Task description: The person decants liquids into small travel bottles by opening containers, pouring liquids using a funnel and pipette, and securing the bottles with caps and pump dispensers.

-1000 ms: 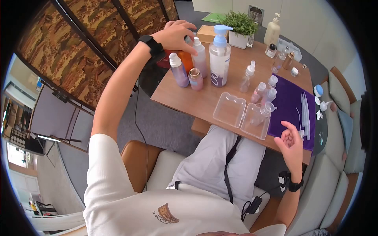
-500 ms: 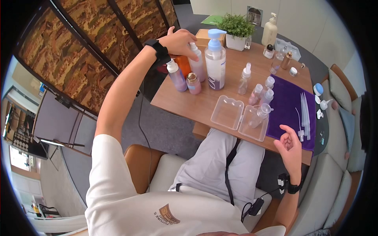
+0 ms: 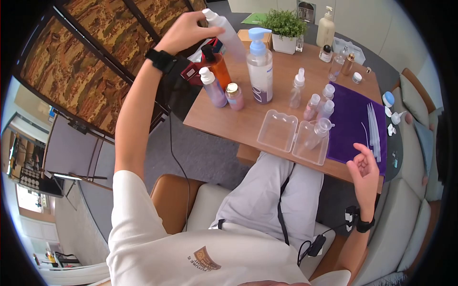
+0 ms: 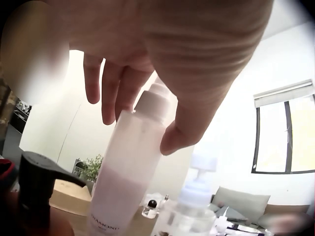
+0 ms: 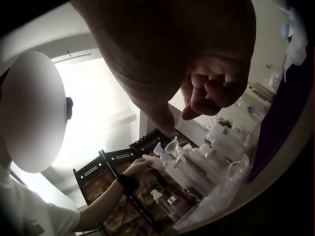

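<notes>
My left hand (image 3: 183,34) pinches a tall frosted spray bottle (image 3: 230,40) near its white top, thumb on one side and fingers on the other. The bottle tilts over the table's far left part, and the left wrist view shows pinkish liquid in its lower part (image 4: 118,194). Below it stand an amber bottle with a black pump (image 3: 218,69), a purple-tinted pump bottle (image 3: 213,90) and a small pink bottle with a gold cap (image 3: 234,99). My right hand (image 3: 365,174) hangs loosely curled by the purple cloth (image 3: 350,138), holding nothing.
A large blue-pump bottle (image 3: 260,76) stands right of the spray bottle. Near the front edge lies an open clear case (image 3: 276,133) with a funnel-topped bottle (image 3: 315,136). Several small clear bottles stand behind it. A potted plant (image 3: 285,28) is at the back.
My left hand has raised the spray bottle from among the other bottles and moved it back and left, tilting it. My right hand stays near the cloth.
</notes>
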Available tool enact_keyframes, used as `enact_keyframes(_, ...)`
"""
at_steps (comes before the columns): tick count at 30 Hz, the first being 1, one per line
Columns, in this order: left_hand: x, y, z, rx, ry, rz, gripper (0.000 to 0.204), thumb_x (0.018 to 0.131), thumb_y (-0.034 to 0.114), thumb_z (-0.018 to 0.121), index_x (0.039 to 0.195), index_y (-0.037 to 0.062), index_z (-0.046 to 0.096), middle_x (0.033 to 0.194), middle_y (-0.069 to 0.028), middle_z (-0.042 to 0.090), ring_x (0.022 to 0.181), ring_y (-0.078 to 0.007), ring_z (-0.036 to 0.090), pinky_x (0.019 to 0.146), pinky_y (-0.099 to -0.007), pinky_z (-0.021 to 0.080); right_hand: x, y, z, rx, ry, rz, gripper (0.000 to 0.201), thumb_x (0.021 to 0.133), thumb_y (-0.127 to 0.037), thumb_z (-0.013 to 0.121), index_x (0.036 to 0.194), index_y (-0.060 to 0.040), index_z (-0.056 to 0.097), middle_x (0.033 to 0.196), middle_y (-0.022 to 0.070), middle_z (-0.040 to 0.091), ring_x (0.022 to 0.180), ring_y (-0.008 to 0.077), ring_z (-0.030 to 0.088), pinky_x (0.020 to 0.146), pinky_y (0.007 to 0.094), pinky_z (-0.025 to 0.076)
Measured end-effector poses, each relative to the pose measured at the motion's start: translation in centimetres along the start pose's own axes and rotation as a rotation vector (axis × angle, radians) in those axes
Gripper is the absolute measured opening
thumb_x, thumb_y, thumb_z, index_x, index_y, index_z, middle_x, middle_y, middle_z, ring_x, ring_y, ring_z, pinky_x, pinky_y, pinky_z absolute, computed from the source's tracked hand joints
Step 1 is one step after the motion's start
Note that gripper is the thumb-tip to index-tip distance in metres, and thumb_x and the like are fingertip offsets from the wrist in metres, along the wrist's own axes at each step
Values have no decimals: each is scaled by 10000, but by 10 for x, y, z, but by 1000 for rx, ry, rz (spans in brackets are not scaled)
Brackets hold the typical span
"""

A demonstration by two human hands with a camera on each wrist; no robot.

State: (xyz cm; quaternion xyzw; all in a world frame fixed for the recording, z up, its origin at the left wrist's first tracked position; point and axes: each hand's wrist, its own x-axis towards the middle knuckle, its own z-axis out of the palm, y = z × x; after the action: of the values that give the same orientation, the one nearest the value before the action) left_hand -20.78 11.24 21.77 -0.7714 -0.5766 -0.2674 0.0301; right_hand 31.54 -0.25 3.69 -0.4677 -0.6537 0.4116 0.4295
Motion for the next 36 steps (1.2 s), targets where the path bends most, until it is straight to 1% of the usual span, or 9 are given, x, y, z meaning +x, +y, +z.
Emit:
enact_keyframes(3,-17,10,-12,-97,165,3,502,898,384,823,1109,-65,746,935,-99,762,848,-124,691,769,-302,547,2,-11,-4,-35,61,-27,424,959,36,697,1375,8,621,881,-49,492,805,24,480,709,181,373)
enact_keyframes(6,-43,44,-29,-541,21,-248,662,964,159,768,1518,17,434,1435,-130,598,1256,-186,597,1039,-312,478,5,-19,-3,-45,127,-107,332,964,33,686,1295,6,675,858,-54,494,776,33,475,695,197,377)
enact_keyframes(9,-61,67,-14,-421,281,48,427,926,258,812,1170,-80,719,1034,-76,761,938,-107,686,839,-276,546,11,-45,8,-97,95,-185,243,943,20,718,1184,-4,730,820,-50,508,733,40,466,663,210,375)
enact_keyframes(14,-97,109,0,-547,156,-97,365,938,124,783,1224,-83,686,1101,-68,738,999,-125,673,904,-290,536,31,-106,45,-253,-98,-480,214,883,-120,813,1072,-30,769,759,25,614,660,109,546,588,262,415)
enact_keyframes(15,-100,107,9,-504,135,-13,533,940,300,777,1303,-72,656,1201,-120,738,1060,-172,690,942,-327,533,36,-112,56,-237,-111,-537,243,876,-170,831,1070,-36,772,764,46,637,657,142,584,584,287,442)
enact_keyframes(17,-107,119,27,-619,84,21,559,940,285,779,1333,-84,631,1263,-153,720,1119,-205,685,1005,-357,522,46,-111,75,-268,-123,-604,331,871,-296,836,1061,-31,774,812,91,688,721,258,675,638,367,522)
enact_keyframes(20,-110,144,53,-801,101,-10,535,848,102,866,1302,-84,652,1175,-101,723,1088,-176,673,980,-338,522,48,-112,96,-423,-97,-571,430,854,-405,828,1036,-21,765,863,116,720,807,352,709,718,444,566)
enact_keyframes(28,-97,165,81,-992,-32,-98,548,826,83,886,1297,-76,654,1220,-98,713,1129,-178,654,1007,-343,511,67,-107,89,-397,-143,-467,460,801,-444,847,804,-9,698,711,112,655,692,334,656,620,440,493)
enact_keyframes(36,-102,157,117,-1088,-99,-91,523,858,182,871,1298,-36,691,1220,-83,736,1151,-163,660,1053,-357,496,78,-104,97,-452,-128,-460,490,790,-480,855,900,-14,753,685,94,635,637,298,632,600,411,487)
